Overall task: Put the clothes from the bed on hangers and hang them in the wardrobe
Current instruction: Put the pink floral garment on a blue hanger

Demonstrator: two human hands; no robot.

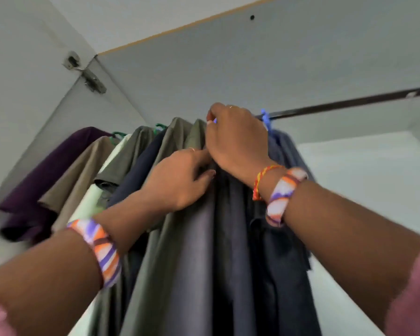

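Already a row of garments [136,166] hangs on the wardrobe rail [349,103]. Right hand [235,144] pinches a blue hanger hook [264,116] at the rail; left hand [180,180], fingers curled, grips the grey garment [199,238]. Bed out of view; remainder unknown.

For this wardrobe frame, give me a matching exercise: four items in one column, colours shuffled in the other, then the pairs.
Items:
1. leftmost garment
2. hanger hook beside the right hand
3. hanger hook near the beige garment
4. rail

Colours:
A. green
B. dark metal
C. purple
D. blue

Pairs: 1-C, 2-D, 3-A, 4-B
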